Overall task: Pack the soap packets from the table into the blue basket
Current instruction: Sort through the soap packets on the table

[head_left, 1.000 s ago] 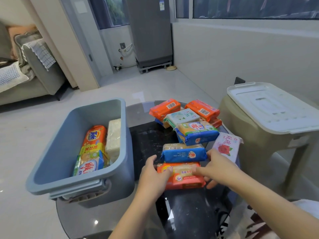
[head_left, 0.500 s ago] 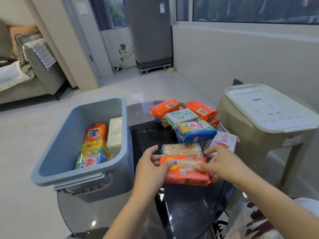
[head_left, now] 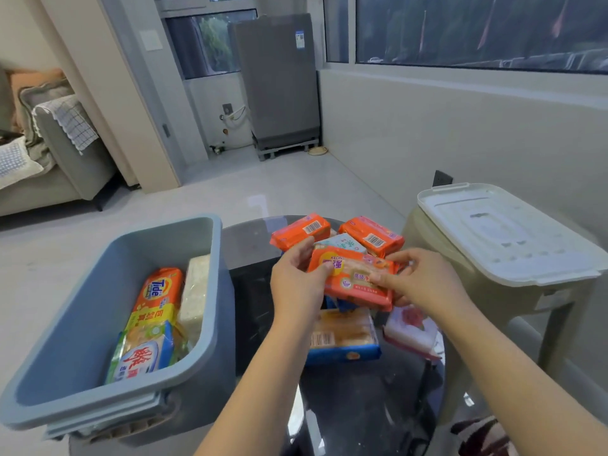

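Above dark table [head_left: 362, 406], both hands [head_left: 297, 284] [head_left: 424, 281] grip orange soap packet [head_left: 357, 279] between them

"Tide" on orange packet [head_left: 157, 291] in basket; "KEON" on held packet [head_left: 353, 278].

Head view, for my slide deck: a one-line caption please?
Both hands, left and right, lift an orange soap packet above the table, beside the blue basket.
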